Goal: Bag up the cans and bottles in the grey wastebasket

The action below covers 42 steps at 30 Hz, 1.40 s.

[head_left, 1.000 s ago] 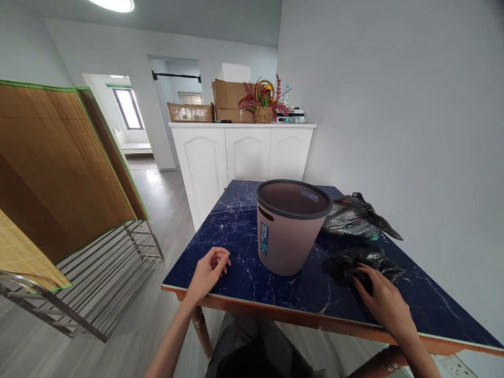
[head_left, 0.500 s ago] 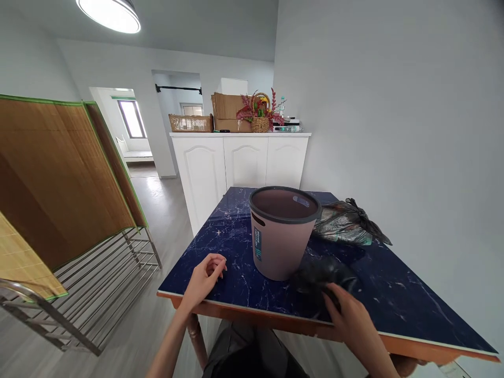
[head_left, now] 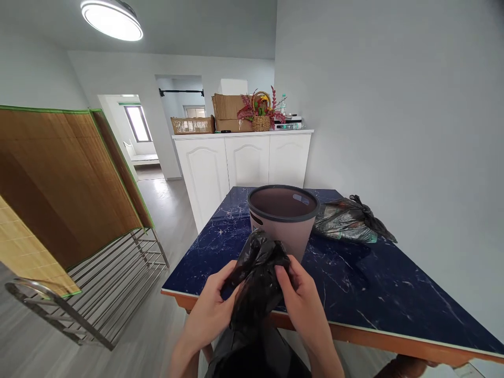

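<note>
A crumpled black plastic bag (head_left: 260, 278) is gripped between my two hands, in front of me at the near table edge. My left hand (head_left: 214, 304) pinches its left side, and my right hand (head_left: 301, 294) has thumb and fingers closed on its right side. Just behind the bag stands a pinkish-brown trash bin (head_left: 289, 231) with a dark rim, upright on the blue marbled table (head_left: 386, 294). The bag covers the lower front of the bin and its label. Nothing shows inside the visible part of the bin.
A knotted, filled black trash bag (head_left: 346, 220) lies right of the bin by the wall. Behind the table is a white cabinet (head_left: 248, 163) bearing cardboard boxes (head_left: 230, 110) and a flower basket (head_left: 260, 123). A metal rack (head_left: 114, 278) with bamboo mats stands left.
My right hand has lifted the black plastic bag off the table and brought it to the middle. My left hand has come over from the table and taken hold too.
</note>
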Motion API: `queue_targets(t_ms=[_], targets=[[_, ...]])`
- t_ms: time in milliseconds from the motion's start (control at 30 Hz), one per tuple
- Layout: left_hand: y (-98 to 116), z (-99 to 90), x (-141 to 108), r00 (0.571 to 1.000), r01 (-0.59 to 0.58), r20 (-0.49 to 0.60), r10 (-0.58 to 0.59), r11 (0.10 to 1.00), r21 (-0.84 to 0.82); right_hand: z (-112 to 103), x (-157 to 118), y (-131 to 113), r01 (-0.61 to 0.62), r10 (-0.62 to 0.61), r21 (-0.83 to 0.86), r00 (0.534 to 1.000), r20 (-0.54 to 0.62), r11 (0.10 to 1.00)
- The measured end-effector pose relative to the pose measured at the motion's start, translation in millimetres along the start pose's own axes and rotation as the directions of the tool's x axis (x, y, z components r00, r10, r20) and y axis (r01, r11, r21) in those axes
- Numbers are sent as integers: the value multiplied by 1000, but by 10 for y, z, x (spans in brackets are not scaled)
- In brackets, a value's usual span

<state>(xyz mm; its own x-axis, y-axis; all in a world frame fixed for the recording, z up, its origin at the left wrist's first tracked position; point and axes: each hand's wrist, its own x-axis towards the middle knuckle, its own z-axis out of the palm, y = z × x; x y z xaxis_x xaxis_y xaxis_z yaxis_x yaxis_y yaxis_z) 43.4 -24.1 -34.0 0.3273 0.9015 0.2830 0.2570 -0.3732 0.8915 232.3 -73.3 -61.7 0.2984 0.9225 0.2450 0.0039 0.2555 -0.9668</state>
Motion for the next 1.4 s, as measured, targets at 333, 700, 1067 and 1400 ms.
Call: queue_targets(t_ms=[333, 700, 1067, 1400], targets=[[1, 122, -95, 901, 51, -430, -51, 999, -11, 117, -189, -215, 19, -32, -110, 992, -118, 994], [-409, -311, -33, 835, 159, -541, -102, 985, 59, -129, -183, -210, -17, 17, 3, 978, -206, 1000], [-12, -324, -271, 672, -188, -632, 387, 914, 359, 17, -234, -131, -239, 333, 367, 917, -218, 899], [-188, -309, -106, 697, 216, -586, 414, 658, 721, -93, -241, -250, -205, 352, 581, 924, -152, 788]])
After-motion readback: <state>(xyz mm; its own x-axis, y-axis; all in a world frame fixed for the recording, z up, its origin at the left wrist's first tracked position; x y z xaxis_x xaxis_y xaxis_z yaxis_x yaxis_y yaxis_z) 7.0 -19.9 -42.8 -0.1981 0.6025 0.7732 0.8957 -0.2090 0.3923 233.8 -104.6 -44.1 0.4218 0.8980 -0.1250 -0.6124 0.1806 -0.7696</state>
